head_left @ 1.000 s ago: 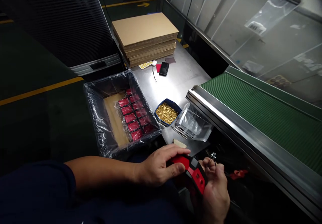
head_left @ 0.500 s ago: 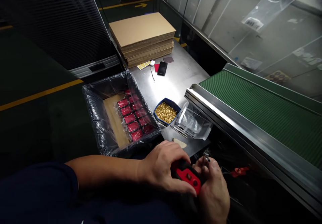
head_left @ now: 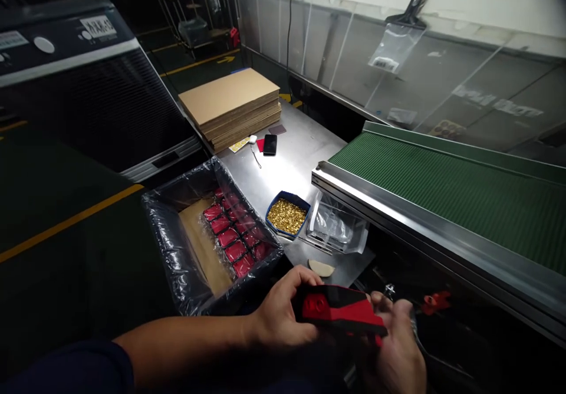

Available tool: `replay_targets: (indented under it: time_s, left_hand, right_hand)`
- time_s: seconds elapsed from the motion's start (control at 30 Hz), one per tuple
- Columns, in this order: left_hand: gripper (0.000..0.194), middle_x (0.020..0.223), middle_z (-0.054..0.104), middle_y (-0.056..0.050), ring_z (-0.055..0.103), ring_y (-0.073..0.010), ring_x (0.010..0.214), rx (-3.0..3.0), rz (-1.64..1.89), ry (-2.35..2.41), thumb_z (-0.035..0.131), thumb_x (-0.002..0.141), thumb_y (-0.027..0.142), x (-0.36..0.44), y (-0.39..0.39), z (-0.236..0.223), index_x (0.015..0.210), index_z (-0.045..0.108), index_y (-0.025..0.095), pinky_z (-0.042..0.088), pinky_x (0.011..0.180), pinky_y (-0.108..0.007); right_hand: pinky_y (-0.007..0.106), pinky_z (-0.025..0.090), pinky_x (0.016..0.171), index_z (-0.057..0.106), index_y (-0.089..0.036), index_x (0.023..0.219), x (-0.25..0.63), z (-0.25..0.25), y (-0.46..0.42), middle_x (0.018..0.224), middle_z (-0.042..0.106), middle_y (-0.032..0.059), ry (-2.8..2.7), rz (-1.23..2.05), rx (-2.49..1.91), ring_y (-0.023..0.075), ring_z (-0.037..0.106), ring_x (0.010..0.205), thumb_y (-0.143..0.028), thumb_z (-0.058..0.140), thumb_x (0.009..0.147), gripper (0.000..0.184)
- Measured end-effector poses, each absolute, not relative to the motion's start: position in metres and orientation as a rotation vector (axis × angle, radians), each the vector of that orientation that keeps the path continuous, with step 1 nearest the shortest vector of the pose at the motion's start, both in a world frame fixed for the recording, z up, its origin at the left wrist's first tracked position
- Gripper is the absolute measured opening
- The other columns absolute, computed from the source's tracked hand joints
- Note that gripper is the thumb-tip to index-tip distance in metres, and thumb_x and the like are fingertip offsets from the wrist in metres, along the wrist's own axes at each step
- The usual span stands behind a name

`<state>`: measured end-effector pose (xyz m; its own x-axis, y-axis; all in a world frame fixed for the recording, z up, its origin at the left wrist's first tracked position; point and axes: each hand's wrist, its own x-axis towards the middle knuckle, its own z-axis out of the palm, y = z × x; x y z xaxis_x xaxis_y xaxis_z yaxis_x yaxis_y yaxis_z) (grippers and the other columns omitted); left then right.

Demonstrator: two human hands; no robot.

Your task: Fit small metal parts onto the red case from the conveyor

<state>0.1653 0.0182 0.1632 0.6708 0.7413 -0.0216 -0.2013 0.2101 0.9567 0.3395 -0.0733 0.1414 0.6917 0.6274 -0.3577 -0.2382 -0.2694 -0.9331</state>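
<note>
In front of me is a red-and-black plastic housing (head_left: 342, 310), held roughly level with its long side showing. My left hand (head_left: 283, 311) is closed around its left end, thumb below and fingers above. At its right end, my right hand (head_left: 400, 344) grips with thumb and fingers, which are partly hidden behind it. A small shiny metal piece (head_left: 389, 289) shows just past the right fingertips; I cannot tell whether they touch it. Just beyond my hands a blue tray (head_left: 269, 224) of small brass-coloured parts (head_left: 287, 215) sits on the metal table (head_left: 292, 155).
A plastic-lined crate (head_left: 163, 235) with wrapped red items (head_left: 230, 237) stands left. Clear plastic bags (head_left: 333, 223) lie beside the tray. The green conveyor (head_left: 424, 176) runs along the right. Behind are a cardboard stack (head_left: 230, 99) and a phone (head_left: 270, 144). A red fitting (head_left: 435, 302) is at right.
The housing has turned, so its long red-and-black side now shows. My right hand has shifted right and slightly down. The camera view has tilted up, showing more of the background.
</note>
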Motion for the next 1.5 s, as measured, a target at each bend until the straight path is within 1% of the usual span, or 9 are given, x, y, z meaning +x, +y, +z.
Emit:
replay_targets:
  time_s: [0.2,0.37,0.5,0.6,0.7,0.97,1.07,1.17,1.5]
  left_hand:
    - [0.048,0.099,0.056,-0.013,0.053,-0.025,0.089,1.149,0.538,0.512,0.072,0.091,0.05,0.166,0.012,0.172,0.111,0.056,0.01,0.041,0.079,-0.032]
    - [0.046,0.085,0.054,-0.007,0.048,-0.0197,0.076,1.19,0.565,0.644,0.083,0.077,0.048,0.174,0.0,0.171,0.082,0.053,0.014,0.037,0.068,-0.028]
    - [0.053,0.097,0.055,-0.01,0.053,-0.023,0.088,1.305,0.666,0.733,0.078,0.083,0.056,0.181,-0.003,0.166,0.069,0.049,0.014,0.041,0.077,-0.03]
    - [0.055,0.113,0.056,-0.013,0.053,-0.0292,0.106,1.337,0.51,0.677,0.07,0.088,0.067,0.183,0.007,0.163,0.096,0.063,0.013,0.041,0.092,-0.036]
    - [0.075,0.116,0.059,-0.014,0.054,-0.0314,0.109,1.161,0.119,0.547,0.076,0.081,0.072,0.182,0.022,0.154,0.124,0.058,0.013,0.044,0.092,-0.038]
    - [0.112,0.13,0.05,-0.01,0.053,-0.0307,0.116,0.97,0.013,0.551,0.102,0.058,0.041,0.139,0.03,0.113,0.15,0.039,0.027,0.043,0.098,-0.038]
    - [0.1,0.13,0.048,-0.01,0.052,-0.0298,0.113,0.996,0.046,0.634,0.098,0.064,0.049,0.113,0.022,0.113,0.146,0.044,0.027,0.045,0.094,-0.035]
    - [0.078,0.122,0.053,-0.008,0.052,-0.027,0.109,1.015,0.079,0.745,0.083,0.08,0.06,0.096,0.013,0.12,0.141,0.049,0.025,0.042,0.093,-0.033]
    - [0.071,0.095,0.064,-0.011,0.06,-0.0227,0.081,0.407,0.285,0.929,0.076,0.061,0.016,0.047,0.006,0.123,0.129,0.057,0.013,0.045,0.075,-0.029]
  right_hand:
    - [0.026,0.048,0.065,0.052,-0.014,0.078,0.335,0.167,-0.058,0.071,0.057,0.0069,-0.157,0.877,-1.67,0.0151,0.057,0.07,-0.079,0.03,0.091,0.07]
    - [0.026,0.043,0.056,0.047,-0.016,0.092,0.333,0.175,-0.062,0.067,0.052,0.0014,-0.232,0.762,-1.613,0.0127,0.05,0.059,-0.078,0.031,0.091,0.063]
    - [0.025,0.043,0.056,0.046,-0.016,0.095,0.332,0.168,-0.072,0.068,0.051,0.0018,-0.326,0.714,-1.573,0.0123,0.049,0.059,-0.074,0.032,0.094,0.059]
    - [0.025,0.044,0.059,0.045,-0.016,0.096,0.331,0.161,-0.079,0.069,0.052,0.0021,-0.448,0.788,-1.547,0.0125,0.05,0.062,-0.071,0.027,0.096,0.058]
    - [0.024,0.044,0.058,0.046,-0.016,0.094,0.326,0.152,-0.082,0.07,0.051,0.0018,-0.581,0.947,-1.549,0.0113,0.049,0.06,-0.069,0.028,0.097,0.056]
    - [0.038,0.047,0.084,0.058,-0.016,0.099,0.355,0.036,-0.076,0.097,0.062,0.0103,-0.486,0.885,-2.008,0.0236,0.059,0.088,-0.075,0.05,0.077,0.064]
    - [0.041,0.044,0.086,0.065,-0.012,0.084,0.374,-0.026,-0.078,0.089,0.057,0.0109,-0.505,0.841,-2.189,0.0235,0.054,0.085,-0.055,0.062,0.068,0.045]
    - [0.042,0.038,0.1,0.068,-0.013,0.093,0.383,-0.067,-0.068,0.095,0.054,0.0091,-0.593,0.73,-2.306,0.0218,0.049,0.097,-0.04,0.066,0.074,0.033]
    - [0.048,0.028,0.111,0.065,-0.015,0.113,0.384,-0.103,-0.008,0.123,0.052,0.0099,-0.663,0.536,-2.249,0.0268,0.039,0.124,-0.036,0.069,0.081,0.039]
